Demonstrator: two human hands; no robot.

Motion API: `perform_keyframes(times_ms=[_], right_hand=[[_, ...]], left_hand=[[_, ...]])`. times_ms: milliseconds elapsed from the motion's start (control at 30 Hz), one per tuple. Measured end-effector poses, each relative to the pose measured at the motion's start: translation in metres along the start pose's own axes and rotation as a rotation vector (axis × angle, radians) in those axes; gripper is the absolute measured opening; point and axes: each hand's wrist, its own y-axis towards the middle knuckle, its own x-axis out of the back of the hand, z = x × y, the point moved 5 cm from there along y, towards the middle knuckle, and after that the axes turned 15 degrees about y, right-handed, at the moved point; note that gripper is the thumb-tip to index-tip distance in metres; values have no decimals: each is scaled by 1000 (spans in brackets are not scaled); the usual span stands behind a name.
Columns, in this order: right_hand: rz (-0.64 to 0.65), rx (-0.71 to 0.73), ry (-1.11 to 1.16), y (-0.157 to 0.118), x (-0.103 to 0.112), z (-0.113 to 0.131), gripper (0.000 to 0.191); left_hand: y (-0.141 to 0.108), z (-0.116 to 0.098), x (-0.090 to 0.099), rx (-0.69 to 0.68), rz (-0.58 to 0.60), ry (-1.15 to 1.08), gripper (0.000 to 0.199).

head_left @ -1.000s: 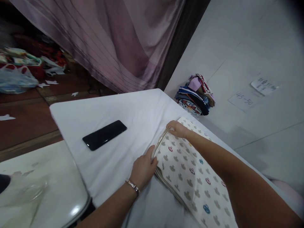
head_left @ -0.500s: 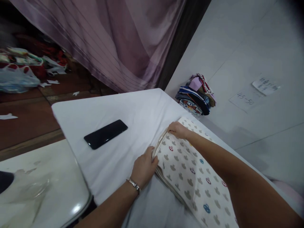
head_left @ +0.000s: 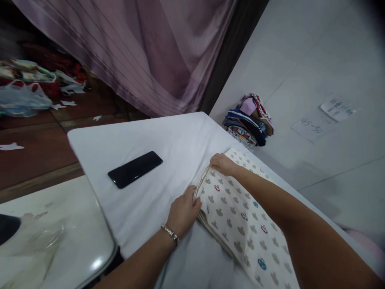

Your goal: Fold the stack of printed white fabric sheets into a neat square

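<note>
A folded cream cloth (head_left: 234,216) with a print of grey, red and blue shapes lies in layers on a white-covered table (head_left: 168,136). My left hand (head_left: 184,210), with a bracelet at the wrist, pinches the cloth's near left corner between thumb and fingers. Farther along the same edge, my right hand (head_left: 222,163) grips the far corner, its fingertips curled over the border and partly hidden. Between the two hands the bound edge bows slightly. A black phone (head_left: 135,169) lies flat on the table, left of the cloth and apart from both hands.
Folded clothes (head_left: 248,120) are stacked by the white wall (head_left: 300,72), which carries handwritten paper notes (head_left: 311,124). A purple curtain (head_left: 156,52) hangs behind the table. At lower left stands a second white surface (head_left: 78,224). Plastic bags (head_left: 24,98) and paper scraps lie on the floor.
My right hand has shifted very slightly left along the cloth's edge. My left hand keeps its hold, and the phone and cloth stay essentially where they were.
</note>
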Motion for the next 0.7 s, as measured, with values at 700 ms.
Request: perform_keyframes(times_ms=[700], right_hand=[[246, -318, -44, 17, -8, -23, 12]], left_hand=[[1, 1, -1, -5, -22, -21, 36]])
